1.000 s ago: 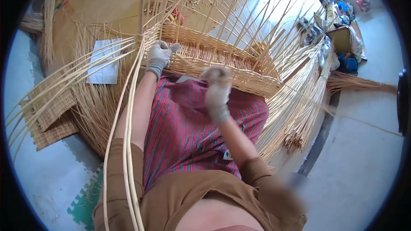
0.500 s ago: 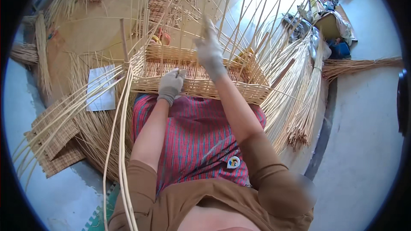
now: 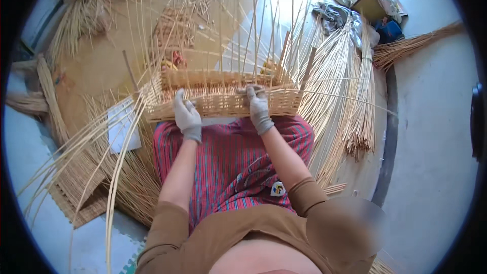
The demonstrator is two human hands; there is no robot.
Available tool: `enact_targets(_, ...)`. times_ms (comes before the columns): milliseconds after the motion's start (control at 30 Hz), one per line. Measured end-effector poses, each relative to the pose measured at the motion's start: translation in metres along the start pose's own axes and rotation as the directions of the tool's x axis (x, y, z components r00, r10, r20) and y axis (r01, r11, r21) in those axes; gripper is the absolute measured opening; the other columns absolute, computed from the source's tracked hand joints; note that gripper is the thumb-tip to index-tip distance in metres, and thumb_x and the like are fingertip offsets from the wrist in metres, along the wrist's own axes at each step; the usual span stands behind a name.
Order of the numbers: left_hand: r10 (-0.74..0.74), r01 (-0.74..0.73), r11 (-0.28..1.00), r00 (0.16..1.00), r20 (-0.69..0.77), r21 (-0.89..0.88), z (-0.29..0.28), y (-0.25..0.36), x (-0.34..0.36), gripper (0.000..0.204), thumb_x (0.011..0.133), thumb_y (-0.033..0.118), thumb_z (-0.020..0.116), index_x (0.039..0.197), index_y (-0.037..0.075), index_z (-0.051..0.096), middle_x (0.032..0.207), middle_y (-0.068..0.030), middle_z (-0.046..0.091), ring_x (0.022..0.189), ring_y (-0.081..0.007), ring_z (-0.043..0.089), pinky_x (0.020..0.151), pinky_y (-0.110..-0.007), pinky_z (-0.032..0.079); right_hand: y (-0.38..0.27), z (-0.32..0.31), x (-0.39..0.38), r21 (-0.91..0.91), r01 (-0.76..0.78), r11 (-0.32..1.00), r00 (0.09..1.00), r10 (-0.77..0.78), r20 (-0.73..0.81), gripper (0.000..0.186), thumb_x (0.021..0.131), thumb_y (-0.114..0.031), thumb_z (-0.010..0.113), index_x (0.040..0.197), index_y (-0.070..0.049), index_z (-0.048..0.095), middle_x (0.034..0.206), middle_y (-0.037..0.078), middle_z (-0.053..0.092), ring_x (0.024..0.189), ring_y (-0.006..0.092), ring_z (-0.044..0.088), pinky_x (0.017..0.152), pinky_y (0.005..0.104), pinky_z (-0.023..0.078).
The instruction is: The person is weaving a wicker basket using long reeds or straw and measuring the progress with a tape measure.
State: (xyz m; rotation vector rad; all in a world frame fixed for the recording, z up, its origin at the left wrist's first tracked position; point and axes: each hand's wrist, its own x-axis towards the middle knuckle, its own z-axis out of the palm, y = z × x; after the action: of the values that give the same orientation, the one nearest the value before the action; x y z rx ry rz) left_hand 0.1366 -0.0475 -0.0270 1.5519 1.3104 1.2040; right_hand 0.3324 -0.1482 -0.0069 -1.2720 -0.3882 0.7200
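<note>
A rectangular wicker basket (image 3: pixel 223 105) of pale woven rods lies across the far edge of my lap, with tall upright stakes rising from its walls. My left hand (image 3: pixel 187 115), in a pale grey-white glove, grips the near wall left of its middle. Further right, my right hand (image 3: pixel 258 107), gloved the same way, closes over the rim of that wall. Its fingertips reach inside, where they are partly hidden. Long loose rods (image 3: pixel 117 165) fan out from the basket's left end. Thicker brown sticks (image 3: pixel 308 68) stand at its corners.
Long pale rod bundles (image 3: pixel 350 86) spread on the right, with a darker bundle (image 3: pixel 416 45) beyond. At left lie a white sheet (image 3: pixel 123 131), woven mats (image 3: pixel 77 187) and more rods. Bags and a blue container (image 3: pixel 389 30) stand far right. Another woven piece (image 3: pixel 171 30) lies behind the basket.
My right hand has come down from above the basket onto its near rim. My left hand has shifted left along the wall. The basket sits slightly lower and further left in view.
</note>
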Motion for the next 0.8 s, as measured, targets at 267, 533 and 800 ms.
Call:
enact_targets(267, -0.446, 0.443, 0.865, 0.468, 0.763, 0.234, 0.058, 0.043, 0.032, 0.029, 0.096, 0.035, 0.061, 0.114, 0.012, 0.057, 0.095, -0.0114, 0.068, 0.068, -0.0239, 0.071, 0.052, -0.037, 0.057, -0.021, -0.043, -0.003, -0.046, 0.253, 0.966, 0.951, -0.257, -0.172, 0.012, 0.098, -0.009, 0.055, 0.106, -0.008, 0.046, 0.087, 0.008, 0.067, 0.073, 0.0149, 0.064, 0.068, 0.0263, 0.051)
enact_targets(533, -0.469, 0.421, 0.873, 0.593, 0.654, 0.245, 0.064, 0.066, 0.022, 0.047, 0.097, 0.050, 0.053, 0.112, 0.007, 0.063, 0.084, -0.0130, 0.068, 0.065, -0.0281, 0.070, 0.055, -0.036, 0.055, -0.092, 0.083, 0.106, -0.591, 0.525, 0.612, 0.851, -0.360, 0.383, 0.067, 0.089, -0.002, 0.058, 0.150, -0.017, 0.033, 0.118, 0.015, 0.063, 0.103, 0.0266, 0.064, 0.085, 0.0342, 0.052)
enact_targets(800, 0.217, -0.218, 0.965, 0.976, 0.020, 0.143, 0.072, 0.062, -0.017, 0.033, 0.090, 0.024, 0.066, 0.121, 0.017, 0.056, 0.100, -0.0150, 0.067, 0.085, -0.0347, 0.066, 0.076, -0.045, 0.052, -0.056, -0.110, -0.002, -0.047, -0.029, 0.998, 0.998, 0.026, -0.061, 0.012, 0.100, -0.017, 0.056, 0.105, -0.008, 0.062, 0.099, 0.004, 0.070, 0.085, 0.0143, 0.068, 0.057, 0.0242, 0.051)
